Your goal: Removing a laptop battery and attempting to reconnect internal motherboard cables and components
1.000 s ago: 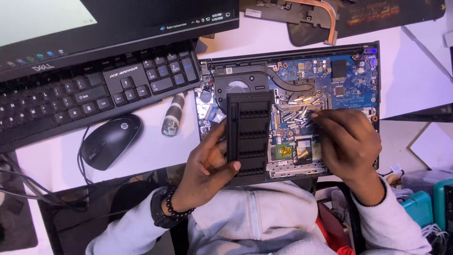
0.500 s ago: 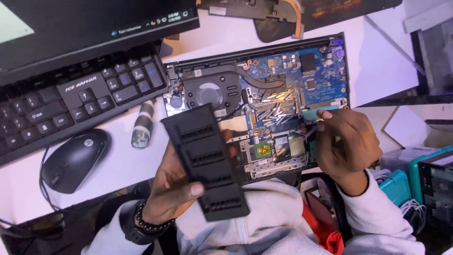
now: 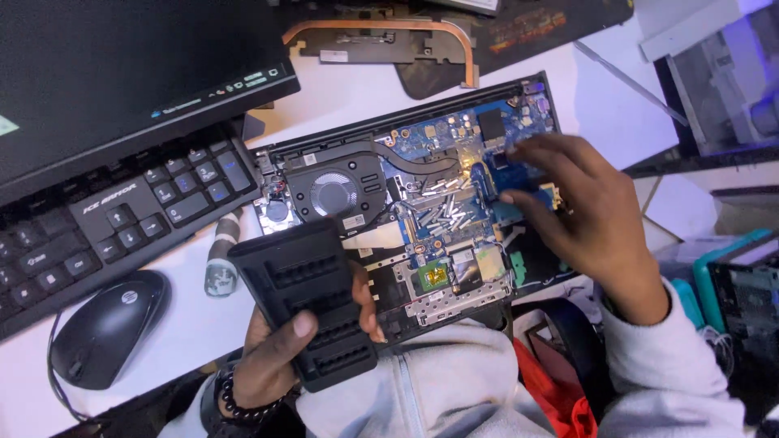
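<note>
An opened laptop base lies on the white desk with its blue circuit board, round black fan and a heap of small silver screws exposed. My left hand holds a black slotted rectangular holder tilted above the laptop's near left corner, thumb on its face. My right hand rests on the right part of the board, fingers spread and pointing left towards the screws. Nothing can be seen held in it.
A black keyboard and a monitor stand at the left. A black mouse and a small silver cylinder lie near them. A copper heat pipe part is at the back. Teal cases sit at the right.
My left hand has brought the black holder down and left, off the laptop's middle. My right hand has moved up the board towards its far right corner. The view has shifted right.
</note>
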